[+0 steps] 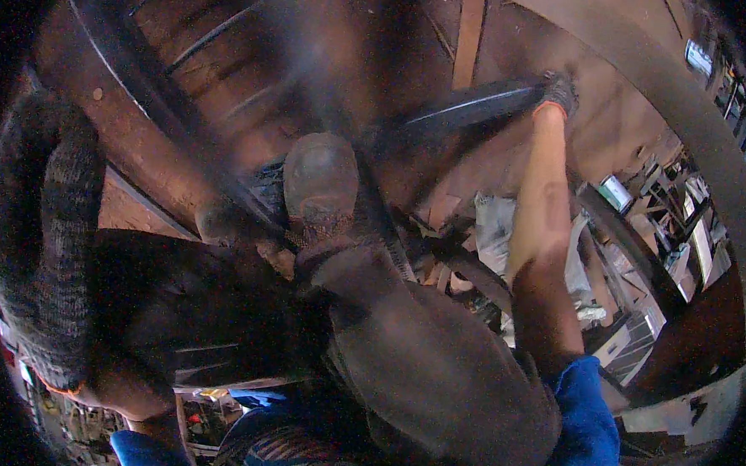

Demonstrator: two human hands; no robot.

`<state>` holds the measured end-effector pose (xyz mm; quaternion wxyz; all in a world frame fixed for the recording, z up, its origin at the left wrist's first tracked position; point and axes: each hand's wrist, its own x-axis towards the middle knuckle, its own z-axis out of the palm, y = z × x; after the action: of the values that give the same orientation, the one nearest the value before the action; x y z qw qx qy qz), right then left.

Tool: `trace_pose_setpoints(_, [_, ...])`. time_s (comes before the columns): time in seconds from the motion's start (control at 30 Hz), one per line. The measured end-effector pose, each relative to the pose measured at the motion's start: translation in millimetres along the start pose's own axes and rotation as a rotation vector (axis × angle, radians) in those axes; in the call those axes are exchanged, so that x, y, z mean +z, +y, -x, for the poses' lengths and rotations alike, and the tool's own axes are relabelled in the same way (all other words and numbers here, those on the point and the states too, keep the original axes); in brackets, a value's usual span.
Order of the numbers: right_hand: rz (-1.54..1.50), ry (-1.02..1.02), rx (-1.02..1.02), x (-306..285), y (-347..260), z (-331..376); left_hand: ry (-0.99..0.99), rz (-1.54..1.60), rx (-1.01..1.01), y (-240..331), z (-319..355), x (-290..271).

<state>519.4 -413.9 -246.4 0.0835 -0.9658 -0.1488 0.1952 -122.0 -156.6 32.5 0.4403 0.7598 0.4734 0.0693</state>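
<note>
My right hand (560,93), in a dark knit glove with an orange cuff, reaches far forward to the right. Its fingers close round the end of a dark curved metal bar (472,106), which runs leftward past my shoe. Close to the camera at the left is my left hand (49,224), in a matching glove. Its fingers are bent over, and the dark shadow hides whatever they may hold. It is beside my dark trouser leg (201,300). Between the hands, my dusty grey shoe (321,180) stands near the bar's near part.
A long dark metal rail (136,94) crosses the upper left over brown ground. A wide metal ring or rim (709,107) curves down the right side. Metal offcuts (643,239) and a crumpled pale sack (495,231) lie by my right arm. A flat brown strip (469,35) stands at the top.
</note>
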Motion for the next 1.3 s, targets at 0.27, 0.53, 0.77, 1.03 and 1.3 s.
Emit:
trace_pose_setpoints(0.27, [-1.055, 0.016, 0.428, 55.7, -68.4, 120.1, -0.007, -0.032, -0.007, 1.7, 2.4, -0.9])
trace_pose_setpoints(0.53, [-1.159, 0.136, 0.329, 76.3, -67.8, 211.5, 0.000, 0.010, 0.031, 1.1, 1.6, 0.0])
trace_pose_setpoints(0.77, [-1.172, -0.037, 0.400, 14.6, -47.5, 148.3, -0.013, 0.023, 0.037, -5.5, 6.1, 4.8])
trace_pose_setpoints(1.03, [-1.146, -0.094, 0.374, -4.2, -43.1, 105.5, -0.007, 0.035, 0.061, -5.6, -2.8, 7.7])
trace_pose_setpoints(1.3, [-0.844, -0.275, 0.342, 49.2, -5.1, 198.3, -0.027, 0.032, 0.072, 2.4, -1.8, 5.0])
